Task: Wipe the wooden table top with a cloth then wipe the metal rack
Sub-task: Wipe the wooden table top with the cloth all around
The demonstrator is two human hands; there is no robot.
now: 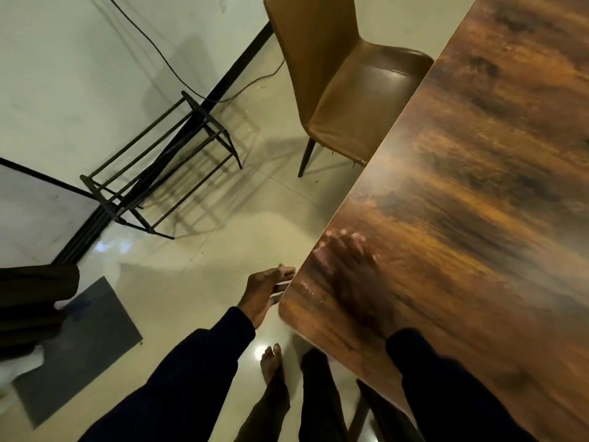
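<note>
Hands (269, 290) at wooden table (478, 186), glossy floor (223, 256)

Smeared, cropped, unreadable.
Right hand (350, 272) on the wooden table top (478, 186) lost to motion blur, finger pose and anything under the palm impossible to tell; table top cut off by the right and bottom edges; chair (334, 90) back cropped at the top; dark shape (32, 301) at the left edge cut off, unidentifiable; cable (153, 43) running out past the top edge.

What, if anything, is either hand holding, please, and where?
Nothing visible: left hand touches the table edge with straight fingers; right hand, blurred, rests on it.
</note>
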